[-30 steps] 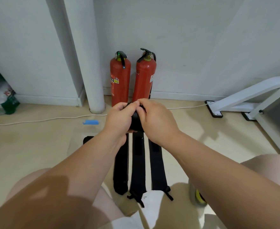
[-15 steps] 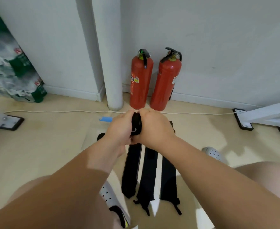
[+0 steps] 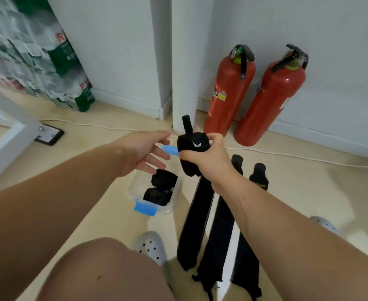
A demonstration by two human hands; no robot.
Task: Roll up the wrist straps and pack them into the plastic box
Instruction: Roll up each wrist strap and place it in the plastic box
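The right hand (image 3: 209, 157) is held out in front of the body, above the floor (image 3: 298, 192), and it grips a rolled wrist strap (image 3: 191, 144). Its fingers curl under the roll and its thumb presses on the far right side. A short end of the strap stands up from the top of the roll, and a small white mark shows on the front. The right forearm comes in from the near right and crosses over the flat straps (image 3: 197, 222).

The left hand (image 3: 141, 151) is open. Its fingers are straight and a little spread, the palm is turned toward the right, and the fingertips are just beside the roll. I cannot tell if they touch it.

The plastic box (image 3: 132, 189) sits on the floor below the two hands, a little to the left of the roll. It has blue clips at its near and far ends. Two rolled straps (image 3: 164, 179) already lie inside it, one behind the other.

Three flat straps lie side by side on the floor to the right of the box, running from near to far. Two red fire extinguishers (image 3: 228, 94) stand at the far wall, beside a white pipe (image 3: 183, 61).
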